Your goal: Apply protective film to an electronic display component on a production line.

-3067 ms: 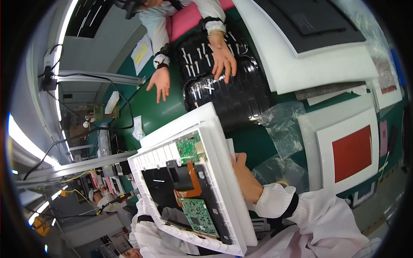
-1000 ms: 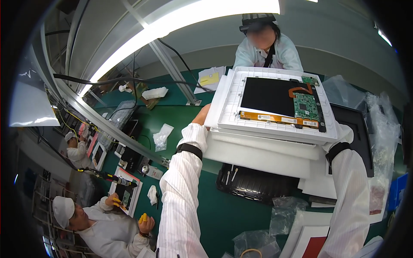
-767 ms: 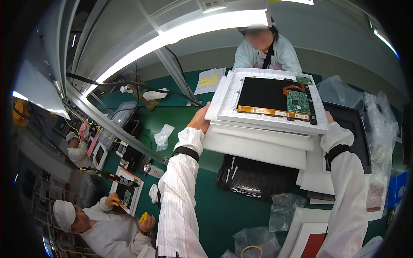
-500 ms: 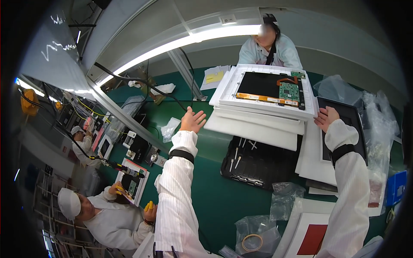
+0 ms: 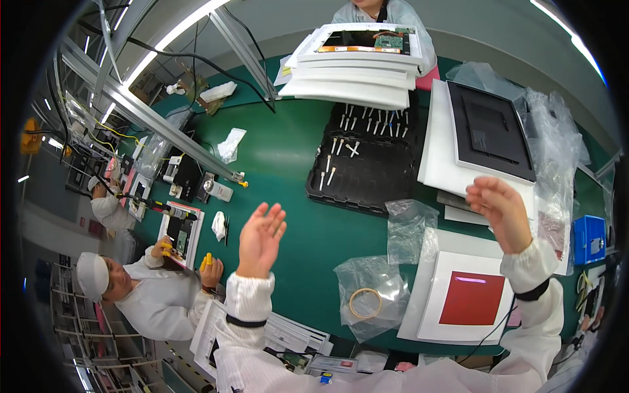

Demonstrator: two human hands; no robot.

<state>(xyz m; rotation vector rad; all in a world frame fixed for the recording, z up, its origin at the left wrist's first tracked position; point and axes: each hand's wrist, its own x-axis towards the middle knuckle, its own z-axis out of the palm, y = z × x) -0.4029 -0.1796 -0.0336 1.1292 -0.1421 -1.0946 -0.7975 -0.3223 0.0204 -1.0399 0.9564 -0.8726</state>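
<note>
My left hand is raised over the green table, fingers loosely stretched and holding nothing. My right hand hovers, also open with nothing in it, in front of a white frame with a black panel. Beyond both hands, a stack of white sheets carries a white frame with a black panel and a green circuit board on top. A black tray with several small white-tipped pieces lies partly under the stack. Nearest my right forearm is a white panel with a red square.
A person stands behind the stack. At left, a co-worker handles a framed panel with a board. Clear plastic bags, a tan ring, a small bottle and a blue box lie around. A metal post slants at left.
Both hands have come away from the stack and drawn back toward me. The stack now sits farther off, nearer the person opposite, exposing more of the black tray. The view has shifted.
</note>
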